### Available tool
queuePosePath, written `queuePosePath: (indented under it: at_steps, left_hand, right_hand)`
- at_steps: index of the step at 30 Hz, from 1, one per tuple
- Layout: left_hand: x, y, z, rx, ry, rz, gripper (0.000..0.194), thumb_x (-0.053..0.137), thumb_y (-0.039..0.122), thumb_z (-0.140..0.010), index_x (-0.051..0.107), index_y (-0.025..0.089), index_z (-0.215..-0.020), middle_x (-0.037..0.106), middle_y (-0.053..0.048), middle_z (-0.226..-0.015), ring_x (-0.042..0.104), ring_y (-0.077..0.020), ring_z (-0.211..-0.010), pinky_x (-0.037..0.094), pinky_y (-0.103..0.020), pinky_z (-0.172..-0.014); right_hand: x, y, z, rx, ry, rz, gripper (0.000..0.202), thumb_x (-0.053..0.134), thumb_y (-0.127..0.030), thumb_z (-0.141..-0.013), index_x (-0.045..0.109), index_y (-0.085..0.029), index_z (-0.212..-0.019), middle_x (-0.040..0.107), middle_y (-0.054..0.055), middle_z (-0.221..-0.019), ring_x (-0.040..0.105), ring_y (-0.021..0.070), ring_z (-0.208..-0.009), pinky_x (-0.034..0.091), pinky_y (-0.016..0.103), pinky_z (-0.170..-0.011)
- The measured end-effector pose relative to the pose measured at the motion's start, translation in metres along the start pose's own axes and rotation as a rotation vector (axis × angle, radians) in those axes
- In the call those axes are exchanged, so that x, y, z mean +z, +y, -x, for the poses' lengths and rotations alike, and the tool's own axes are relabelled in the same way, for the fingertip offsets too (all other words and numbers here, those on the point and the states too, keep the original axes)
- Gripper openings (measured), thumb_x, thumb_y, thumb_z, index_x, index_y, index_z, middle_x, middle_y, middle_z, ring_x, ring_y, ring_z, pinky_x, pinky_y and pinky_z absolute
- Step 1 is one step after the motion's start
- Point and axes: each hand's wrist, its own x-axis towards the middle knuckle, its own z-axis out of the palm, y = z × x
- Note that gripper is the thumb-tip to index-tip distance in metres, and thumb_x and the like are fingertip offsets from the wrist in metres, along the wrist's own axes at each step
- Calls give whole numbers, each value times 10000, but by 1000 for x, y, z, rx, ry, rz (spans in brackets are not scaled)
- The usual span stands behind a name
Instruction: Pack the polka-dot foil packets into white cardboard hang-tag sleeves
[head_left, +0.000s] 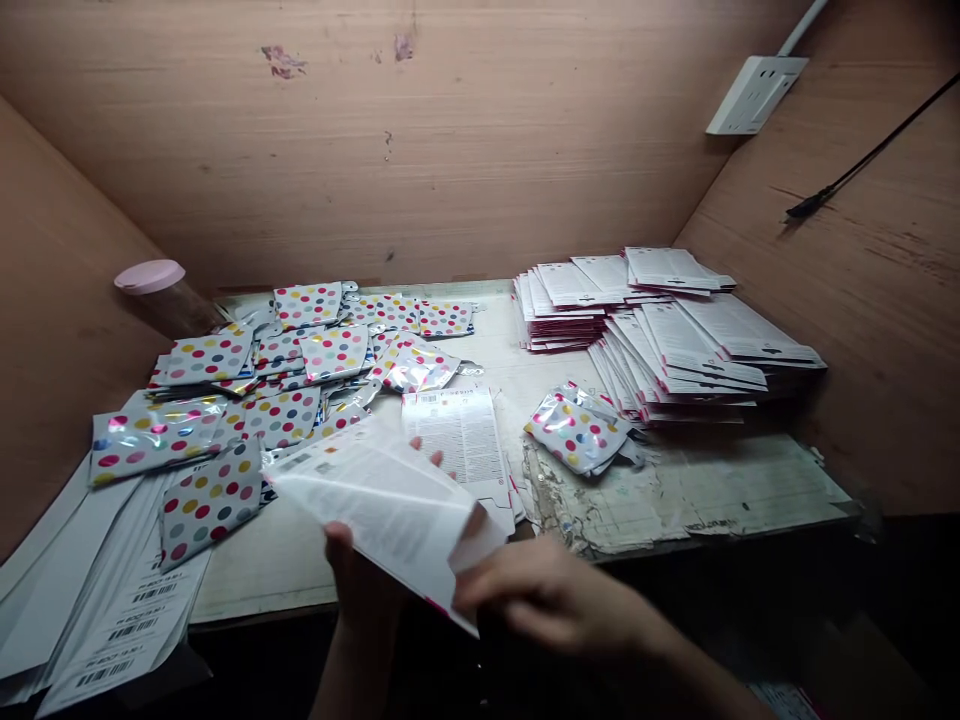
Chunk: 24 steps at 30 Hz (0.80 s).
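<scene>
A white printed card packet [390, 500] is tilted in front of me over the table's front edge. Its surface is partly smeared by motion. My left hand [367, 570] grips it from beneath, thumb on the near edge and fingertips showing past the far edge. At the packet's right end, a flap [480, 540] stands up, and my right hand [551, 600] has its fingers closed on that end. Behind the packet lie more flat printed packets [461, 440]. A polka-dot pouch [577, 428] sits to their right.
Many polka-dot pouches [277, 417] are heaped at the left. Barcode label sheets [135, 620] hang over the front left edge. Stacked printed packets [675, 345] stand at the right. A pink-lidded container [154, 290] is at the back left; a socket [757, 95] and cable [847, 175] are on the walls.
</scene>
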Motion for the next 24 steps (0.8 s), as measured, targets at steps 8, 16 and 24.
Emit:
queuePosePath:
  at_steps: [8, 16, 24]
  left_hand:
    - [-3, 7, -10, 40, 12, 13, 939, 103, 843, -767, 354, 247, -1449, 604, -148, -1291, 513, -383, -1244, 423, -610, -1002]
    - [6, 5, -16, -18, 154, 173, 870, 184, 814, -800, 366, 247, -1435, 607, -141, -1282, 535, -386, -1223, 430, -588, -1001]
    - [13, 9, -20, -25, 225, 420, 866, 414, 792, -767, 321, 289, -1467, 514, -117, -1408, 461, -398, -1294, 378, -582, -1046]
  right_hand:
    - [-55, 129, 15, 267, 128, 934, 608, 575, -225, -843, 420, -62, -1407, 412, 232, -1458, 369, 391, -1357, 370, 561, -1066]
    - [-57, 129, 27, 143, 277, 828, 470, 340, -89, -930, 514, -145, -1363, 593, 127, -1322, 567, 260, -1219, 467, 441, -1036]
    - [-56, 26, 27, -231, 324, 275, 447, 407, -156, -959, 470, -195, -1399, 591, 106, -1329, 566, 261, -1221, 510, 439, -1011]
